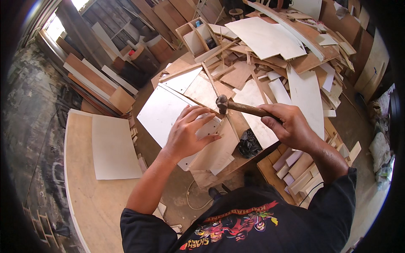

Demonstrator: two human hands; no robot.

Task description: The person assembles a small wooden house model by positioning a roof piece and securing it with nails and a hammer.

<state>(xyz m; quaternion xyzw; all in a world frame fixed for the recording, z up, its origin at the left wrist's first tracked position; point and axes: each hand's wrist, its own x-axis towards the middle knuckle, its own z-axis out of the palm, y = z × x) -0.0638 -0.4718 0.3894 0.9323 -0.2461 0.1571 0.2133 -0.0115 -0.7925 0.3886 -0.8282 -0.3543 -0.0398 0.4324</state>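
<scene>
A hammer (249,109) is gripped by its wooden handle in my right hand (282,125), its metal head over the joint of a wooden piece near the middle of the view. My left hand (193,130) lies with fingers spread on a white board (158,114) that has small dark holes, just left of the hammer head. A pale wooden panel (219,149) sits under and beside that hand. Thin wood strips (209,78) frame the boards behind it. A crumpled black plastic bag (249,143) lies right of the panel.
Piled offcuts and white boards (270,38) cover the back right, with an open wooden box (196,40) behind. Planks (95,82) lean at the back left. A large panel (82,152) stands at left. Stacked wood strips (301,164) lie at lower right. A cord (194,202) lies on the floor.
</scene>
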